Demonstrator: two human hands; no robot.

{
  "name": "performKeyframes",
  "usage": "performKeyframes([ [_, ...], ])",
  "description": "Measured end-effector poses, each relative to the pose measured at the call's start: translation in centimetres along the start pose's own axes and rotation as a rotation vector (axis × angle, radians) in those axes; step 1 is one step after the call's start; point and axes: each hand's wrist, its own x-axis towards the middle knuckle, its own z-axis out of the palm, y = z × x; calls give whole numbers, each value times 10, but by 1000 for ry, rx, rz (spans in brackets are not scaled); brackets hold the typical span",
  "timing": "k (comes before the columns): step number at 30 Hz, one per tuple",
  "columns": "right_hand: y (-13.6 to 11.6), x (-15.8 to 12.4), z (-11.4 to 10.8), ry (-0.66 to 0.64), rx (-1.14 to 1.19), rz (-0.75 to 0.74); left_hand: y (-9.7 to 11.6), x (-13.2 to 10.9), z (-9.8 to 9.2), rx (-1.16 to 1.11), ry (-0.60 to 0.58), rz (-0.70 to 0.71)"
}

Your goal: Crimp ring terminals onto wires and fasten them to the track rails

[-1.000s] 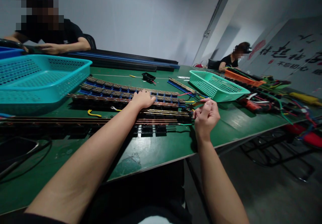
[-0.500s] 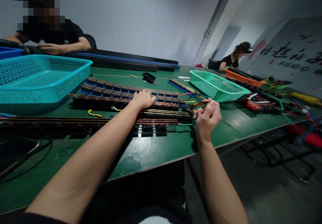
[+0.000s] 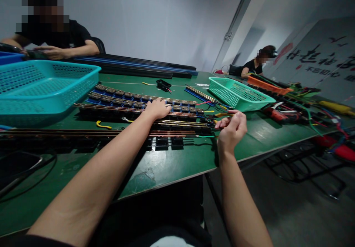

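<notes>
Pressing down from above, in the head view, the left hand (image 3: 157, 109) lies over the rows of metal rods (image 3: 122, 102), which sit on blue and black holders across the middle of the green table (image 3: 172, 169); whether its fingers grip any rod cannot be told. Well apart from it, at the rods' right-hand ends, the right hand (image 3: 233, 128) is closed around an orange-handled tool (image 3: 222, 114) resembling pliers, its head beside some thin wires. Nearer the person, a strip of copper-coloured rods (image 3: 91, 132) on black blocks runs leftward, with a bent yellow piece (image 3: 103, 125) just beyond it. A turquoise basket (image 3: 80, 99) stands to the left, a mint-green basket (image 3: 244, 100) beyond the right hand, and a small black box (image 3: 163, 84) behind the rods. Two co-workers sit farther off, one at left (image 3: 80, 36), one at right (image 3: 253, 68).
</notes>
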Motion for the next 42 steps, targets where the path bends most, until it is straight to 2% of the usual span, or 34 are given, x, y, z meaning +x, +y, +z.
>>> performKeyframes([
  [3,-3,-5,-4,-95,-62,-30,0,0,0,0,2,6],
  [5,-5,-8,-8,-115,-78,-88,0,-1,0,0,6,7],
  [10,-7,-15,-24,50,-4,-235,1,-4,-1,0,20,14],
  [16,-4,-22,-34,164,40,-196,0,-3,0,3,17,11],
  [22,-8,-24,-34,251,20,-254,1,-1,0,-3,4,8],
  [27,-11,-25,-34,241,-37,-143,0,-1,-1,-10,2,5],
  [33,-10,2,-42,114,53,-23,0,-2,-1,-12,-9,-4],
  [36,-11,16,-45,-10,67,46,0,-1,0,-10,-7,-10],
  [40,-9,19,-47,-232,1,131,0,-1,0,-8,-2,0],
  [42,-5,15,-48,-261,-29,147,0,-1,0,-5,0,3],
])
